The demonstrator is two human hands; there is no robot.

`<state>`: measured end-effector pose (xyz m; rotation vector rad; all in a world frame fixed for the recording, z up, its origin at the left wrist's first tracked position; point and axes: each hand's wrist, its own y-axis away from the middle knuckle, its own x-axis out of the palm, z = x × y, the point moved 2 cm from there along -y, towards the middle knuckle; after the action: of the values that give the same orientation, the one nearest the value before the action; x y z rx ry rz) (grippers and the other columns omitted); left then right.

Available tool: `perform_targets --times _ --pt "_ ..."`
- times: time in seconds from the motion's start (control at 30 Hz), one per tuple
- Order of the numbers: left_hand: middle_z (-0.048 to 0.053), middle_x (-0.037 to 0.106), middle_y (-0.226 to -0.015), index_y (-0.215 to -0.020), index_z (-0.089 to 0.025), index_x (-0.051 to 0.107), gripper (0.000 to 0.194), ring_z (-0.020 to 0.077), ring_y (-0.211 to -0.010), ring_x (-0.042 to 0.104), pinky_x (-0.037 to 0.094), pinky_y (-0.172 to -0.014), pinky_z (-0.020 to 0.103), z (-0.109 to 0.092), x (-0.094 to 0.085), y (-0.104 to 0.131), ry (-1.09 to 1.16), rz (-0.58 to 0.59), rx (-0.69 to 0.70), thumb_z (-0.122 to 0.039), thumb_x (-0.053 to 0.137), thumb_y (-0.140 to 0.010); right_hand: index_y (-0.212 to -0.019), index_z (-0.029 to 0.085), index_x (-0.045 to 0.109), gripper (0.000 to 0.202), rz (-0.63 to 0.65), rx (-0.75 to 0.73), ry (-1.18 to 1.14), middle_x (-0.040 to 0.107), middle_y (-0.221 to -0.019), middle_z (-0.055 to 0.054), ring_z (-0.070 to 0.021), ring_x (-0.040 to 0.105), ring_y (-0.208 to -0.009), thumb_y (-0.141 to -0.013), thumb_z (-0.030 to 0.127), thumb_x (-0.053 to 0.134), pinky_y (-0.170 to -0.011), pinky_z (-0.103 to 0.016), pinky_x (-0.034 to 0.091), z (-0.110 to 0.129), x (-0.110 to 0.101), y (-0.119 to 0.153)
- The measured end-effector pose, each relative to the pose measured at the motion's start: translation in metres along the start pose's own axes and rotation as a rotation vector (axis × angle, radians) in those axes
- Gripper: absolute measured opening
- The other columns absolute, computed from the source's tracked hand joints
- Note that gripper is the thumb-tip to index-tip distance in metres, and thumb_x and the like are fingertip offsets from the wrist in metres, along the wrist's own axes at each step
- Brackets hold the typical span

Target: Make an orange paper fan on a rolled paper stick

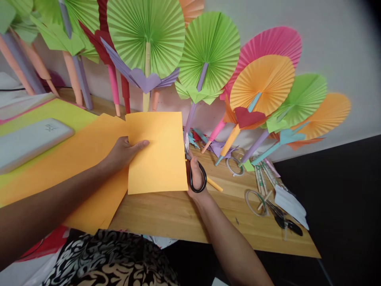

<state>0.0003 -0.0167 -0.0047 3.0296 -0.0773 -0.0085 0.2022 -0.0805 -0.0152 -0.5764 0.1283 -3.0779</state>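
Note:
A rectangular orange-yellow sheet [159,159] is held up in front of me. My left hand [123,153] grips its left edge, thumb on the face and fingers behind it. In my right hand [197,176] are black-handled scissors [204,179], at the right edge of the sheet; their blades point up and away, partly hidden by the paper. Larger orange sheets [86,159] lie on the table under my left forearm, over a yellow-green sheet [71,113].
Pleated paper fans [210,47] on rolled stems lean against the wall behind the wooden table [166,210]. A white device [32,143] lies at left. Tape rolls [255,202], more scissors [287,224] and paper scraps [220,147] lie at right.

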Motion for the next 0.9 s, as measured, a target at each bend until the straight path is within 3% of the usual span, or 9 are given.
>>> perform_targets --times 0.33,0.6,0.9 --pt "0.007 0.079 -0.090 -0.097 -0.019 0.074 0.037 0.0276 -0.080 0.076 0.062 -0.059 0.029 0.0052 -0.0028 -0.0015 -0.059 0.026 -0.019 -0.048 0.079 -0.074 -0.133 0.027 0.060 0.066 0.008 -0.031 0.037 0.064 -0.139 -0.004 -0.0259 0.049 -0.140 -0.085 0.072 0.056 -0.111 -0.044 0.046 -0.0035 -0.0039 -0.0019" --pt "0.008 0.078 -0.082 -0.090 -0.020 0.075 0.038 0.0320 -0.084 0.075 0.062 -0.062 0.034 0.0050 -0.0021 -0.0022 0.017 0.040 0.032 -0.050 0.084 -0.068 -0.133 0.028 0.060 0.064 -0.001 -0.027 0.080 0.067 -0.133 -0.005 -0.0266 0.056 -0.132 -0.086 0.072 0.052 -0.100 -0.044 0.053 -0.0014 -0.0008 -0.0011" --pt "0.010 0.079 -0.090 -0.092 -0.019 0.076 0.042 0.0319 -0.086 0.076 0.063 -0.064 0.033 0.0067 -0.0019 -0.0016 0.045 0.063 0.024 -0.052 0.084 -0.067 -0.130 0.027 0.060 0.067 -0.031 -0.012 0.102 0.070 -0.127 -0.005 -0.0276 0.060 -0.128 -0.084 0.074 0.055 -0.095 -0.043 0.055 -0.0042 -0.0063 -0.0034"
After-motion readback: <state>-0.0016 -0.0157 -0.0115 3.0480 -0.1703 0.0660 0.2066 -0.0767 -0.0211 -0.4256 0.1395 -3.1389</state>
